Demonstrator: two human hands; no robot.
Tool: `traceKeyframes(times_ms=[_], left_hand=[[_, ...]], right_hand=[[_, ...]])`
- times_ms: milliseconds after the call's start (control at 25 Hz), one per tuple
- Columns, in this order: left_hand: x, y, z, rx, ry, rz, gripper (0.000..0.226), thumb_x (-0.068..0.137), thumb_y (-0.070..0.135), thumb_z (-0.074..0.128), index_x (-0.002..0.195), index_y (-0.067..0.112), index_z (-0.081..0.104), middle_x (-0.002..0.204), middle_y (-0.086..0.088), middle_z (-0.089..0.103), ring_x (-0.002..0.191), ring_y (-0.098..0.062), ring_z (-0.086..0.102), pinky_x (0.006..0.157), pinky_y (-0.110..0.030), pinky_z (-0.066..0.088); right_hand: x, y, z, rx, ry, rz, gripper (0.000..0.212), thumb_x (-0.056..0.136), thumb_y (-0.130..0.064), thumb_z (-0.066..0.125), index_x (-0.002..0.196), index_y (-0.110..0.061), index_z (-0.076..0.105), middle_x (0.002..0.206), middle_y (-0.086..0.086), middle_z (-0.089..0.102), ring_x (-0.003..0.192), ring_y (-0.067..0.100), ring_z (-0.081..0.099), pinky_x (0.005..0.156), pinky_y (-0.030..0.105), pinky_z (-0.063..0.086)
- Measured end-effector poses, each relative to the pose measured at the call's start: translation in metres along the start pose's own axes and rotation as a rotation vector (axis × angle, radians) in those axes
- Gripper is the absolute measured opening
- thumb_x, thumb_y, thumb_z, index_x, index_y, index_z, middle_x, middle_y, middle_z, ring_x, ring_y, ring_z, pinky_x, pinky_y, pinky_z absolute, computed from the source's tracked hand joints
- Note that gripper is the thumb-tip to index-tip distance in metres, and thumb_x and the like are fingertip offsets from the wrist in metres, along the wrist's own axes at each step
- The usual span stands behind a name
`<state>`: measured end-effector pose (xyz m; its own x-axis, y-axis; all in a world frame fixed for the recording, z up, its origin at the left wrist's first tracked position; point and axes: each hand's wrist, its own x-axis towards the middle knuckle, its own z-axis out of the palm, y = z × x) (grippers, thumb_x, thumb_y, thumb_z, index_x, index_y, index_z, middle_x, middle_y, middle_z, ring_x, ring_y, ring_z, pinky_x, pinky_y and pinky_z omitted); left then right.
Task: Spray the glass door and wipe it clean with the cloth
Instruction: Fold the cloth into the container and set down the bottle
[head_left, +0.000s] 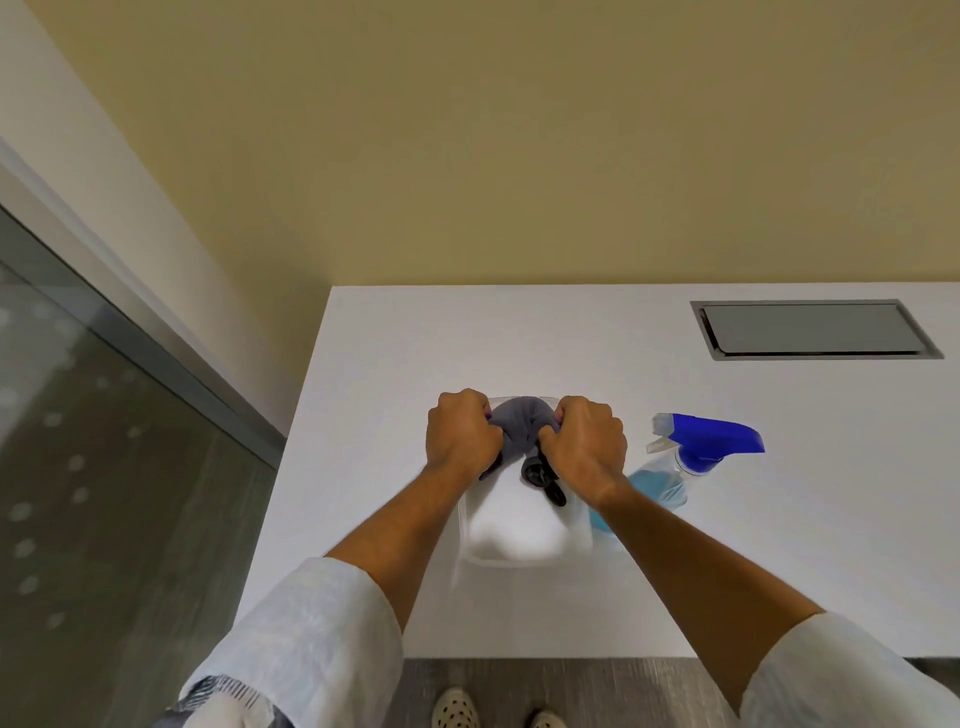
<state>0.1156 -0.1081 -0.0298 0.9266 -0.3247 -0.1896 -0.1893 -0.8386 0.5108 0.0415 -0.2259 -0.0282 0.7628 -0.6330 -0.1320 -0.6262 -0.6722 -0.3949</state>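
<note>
A grey cloth (521, 426) is bunched between my two fists above a clear plastic tub (519, 558) on the white table (779, 545). My left hand (460, 434) grips the cloth's left side and my right hand (587, 441) grips its right side; a dark twisted end hangs down into the tub. A spray bottle (696, 457) with a blue trigger head and blue liquid stands just right of my right wrist. The glass door (93, 467), with frosted dots, fills the left edge of the view.
A grey metal cable hatch (810, 328) is set into the table at the back right. A yellow wall rises behind the table. The door's metal frame (171, 358) runs diagonally at left. Grey floor and my shoes show below the table's front edge.
</note>
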Motion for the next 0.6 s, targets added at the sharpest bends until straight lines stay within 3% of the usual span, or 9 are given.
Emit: traceKeyframes(times_ms=[200, 400, 520, 600], left_hand=[[0.001, -0.003, 0.006, 0.231, 0.025, 0.124, 0.013, 0.088, 0.016, 0.056, 0.093, 0.012, 0.067, 0.091, -0.008, 0.068, 0.081, -0.027, 0.063, 0.065, -0.031, 0.045], [-0.004, -0.015, 0.015, 0.367, 0.046, 0.258, 0.034, 0.090, 0.033, 0.053, 0.119, 0.016, 0.057, 0.120, -0.008, 0.062, 0.110, -0.026, 0.056, 0.095, -0.037, 0.039], [-0.013, -0.024, 0.018, 0.383, 0.006, 0.293, 0.067, 0.091, 0.045, 0.050, 0.148, 0.018, 0.030, 0.156, -0.013, 0.030, 0.143, -0.029, 0.028, 0.116, -0.043, 0.021], [-0.018, -0.028, 0.019, 0.392, -0.005, 0.330, 0.079, 0.091, 0.052, 0.045, 0.155, 0.020, 0.011, 0.163, -0.012, 0.008, 0.150, -0.029, 0.008, 0.120, -0.046, 0.007]], right_hand=[[0.003, 0.004, 0.009, -0.117, 0.004, -0.045, 0.023, 0.093, -0.032, 0.059, 0.108, -0.015, 0.063, 0.100, 0.007, 0.068, 0.089, 0.024, 0.063, 0.074, 0.033, 0.051], [0.001, 0.010, 0.014, -0.243, 0.050, -0.134, 0.043, 0.093, -0.042, 0.053, 0.125, -0.013, 0.055, 0.118, 0.010, 0.061, 0.108, 0.025, 0.056, 0.089, 0.036, 0.048], [-0.003, 0.011, 0.010, -0.234, 0.004, -0.155, 0.065, 0.093, -0.051, 0.048, 0.145, -0.014, 0.035, 0.149, 0.014, 0.042, 0.134, 0.030, 0.041, 0.109, 0.041, 0.035], [-0.007, 0.014, 0.009, -0.200, -0.044, -0.156, 0.077, 0.093, -0.056, 0.045, 0.154, -0.018, 0.016, 0.162, 0.013, 0.016, 0.149, 0.031, 0.018, 0.119, 0.043, 0.018]])
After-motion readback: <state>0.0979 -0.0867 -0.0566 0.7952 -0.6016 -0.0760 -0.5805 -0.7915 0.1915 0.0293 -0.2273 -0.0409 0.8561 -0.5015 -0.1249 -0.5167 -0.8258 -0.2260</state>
